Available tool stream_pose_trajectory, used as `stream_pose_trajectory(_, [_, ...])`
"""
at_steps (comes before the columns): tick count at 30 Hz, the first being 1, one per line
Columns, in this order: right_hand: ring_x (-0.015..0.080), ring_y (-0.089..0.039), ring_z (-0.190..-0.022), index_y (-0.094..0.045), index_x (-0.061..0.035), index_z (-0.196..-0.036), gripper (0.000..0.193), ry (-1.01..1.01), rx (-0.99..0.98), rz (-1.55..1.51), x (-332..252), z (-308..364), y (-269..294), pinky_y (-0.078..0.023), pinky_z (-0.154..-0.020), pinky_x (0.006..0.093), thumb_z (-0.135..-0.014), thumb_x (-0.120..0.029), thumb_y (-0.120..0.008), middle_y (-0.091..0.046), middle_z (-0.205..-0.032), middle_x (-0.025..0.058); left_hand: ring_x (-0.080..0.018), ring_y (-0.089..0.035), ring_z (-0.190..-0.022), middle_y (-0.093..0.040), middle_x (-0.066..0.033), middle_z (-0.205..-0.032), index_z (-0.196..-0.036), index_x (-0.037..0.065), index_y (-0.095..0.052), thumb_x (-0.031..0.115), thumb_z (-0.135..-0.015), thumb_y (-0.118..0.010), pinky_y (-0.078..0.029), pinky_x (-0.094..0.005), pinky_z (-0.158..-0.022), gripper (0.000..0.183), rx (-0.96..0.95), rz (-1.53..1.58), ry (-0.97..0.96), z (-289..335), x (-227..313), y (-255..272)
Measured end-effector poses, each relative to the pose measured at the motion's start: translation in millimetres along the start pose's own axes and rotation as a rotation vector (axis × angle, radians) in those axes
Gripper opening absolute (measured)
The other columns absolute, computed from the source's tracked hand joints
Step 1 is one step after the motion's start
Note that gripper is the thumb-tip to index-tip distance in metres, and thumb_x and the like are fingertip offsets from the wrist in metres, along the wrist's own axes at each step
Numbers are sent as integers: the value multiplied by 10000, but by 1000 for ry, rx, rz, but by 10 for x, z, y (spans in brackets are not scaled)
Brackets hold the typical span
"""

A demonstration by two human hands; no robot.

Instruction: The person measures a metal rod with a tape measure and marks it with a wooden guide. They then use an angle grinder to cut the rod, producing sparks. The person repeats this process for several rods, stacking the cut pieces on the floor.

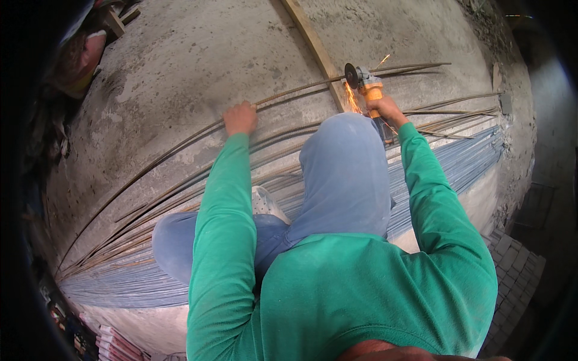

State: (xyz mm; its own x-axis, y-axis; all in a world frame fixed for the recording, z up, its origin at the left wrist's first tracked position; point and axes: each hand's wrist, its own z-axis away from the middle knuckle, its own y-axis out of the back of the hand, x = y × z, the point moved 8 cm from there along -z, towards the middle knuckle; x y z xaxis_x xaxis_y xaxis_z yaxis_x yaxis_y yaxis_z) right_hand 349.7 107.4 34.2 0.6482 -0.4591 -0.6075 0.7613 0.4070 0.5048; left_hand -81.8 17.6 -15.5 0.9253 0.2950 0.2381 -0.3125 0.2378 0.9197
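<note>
My right hand (387, 109) is wrapped round the yellow body of an angle grinder (373, 92). The grinder's dark disc (351, 75) meets a long steel rebar (295, 91) where it crosses a wooden plank (318, 48). Orange sparks (353, 101) spray down from the contact toward my raised knee. To the left, my left hand (241, 118) grips the rebar, its fingers closed round the bar. From there the bar curves away to the lower left. Its right stretch runs past the grinder beside another bar.
Between me and the plank lie several loose rusty rebars (274, 143). A thick bundle of bluish-grey bars (129, 283) stretches beneath my legs. Grey blocks (512, 265) are stacked at the lower right. A reddish sack (90, 54) stands at the upper left.
</note>
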Motion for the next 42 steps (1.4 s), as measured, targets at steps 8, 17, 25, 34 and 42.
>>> stream_pose_trajectory(8, [170, -590, -620, -624, 47, -787, 280, 8, 18, -54, 20, -40, -12, -478, -567, 314, -621, -156, -721, -634, -752, 77, -370, -611, -971, -671, -178, -1009, -1005, 54, -652, 327, -933, -488, -433, -510, -854, 326, -2, -6, 13, -2, -33, -18])
stream_pose_trajectory(17, [169, -577, -616, -626, 56, -791, 298, 14, -8, -6, 180, -226, 23, -465, -552, 332, -635, -178, -725, -627, -745, 81, -385, -619, -935, -673, -191, -976, -984, 42, -645, 337, -945, -477, -445, -516, -836, 342, 44, 2, -26, 4, -51, -33])
stream_pose_trajectory(25, [174, -604, -653, -615, 13, -835, 210, -38, -48, -85, 79, -221, -40, -482, -585, 314, -708, -148, -657, -619, -733, 75, -384, -617, -942, -673, -189, -979, -985, 46, -642, 341, -950, -474, -445, -515, -828, 341, 32, -26, -15, 6, -39, -53])
stream_pose_trajectory(34, [179, -597, -639, -616, 14, -835, 223, 21, -36, -44, 26, -160, -48, -481, -599, 321, -685, -145, -655, -631, -777, 90, -354, -605, -993, -668, -165, -1028, -1021, 51, -660, 312, -920, -510, -433, -497, -865, 317, -26, -6, 14, 11, -32, -27])
stream_pose_trajectory(42, [161, -600, -661, -616, 41, -894, 281, -7, -22, -58, 81, -182, -52, -473, -587, 298, -684, -137, -671, -628, -800, 79, -355, -608, -982, -669, -166, -1020, -1015, 51, -661, 327, -926, -513, -436, -492, -856, 325, -7, -11, 11, 29, -19, -2])
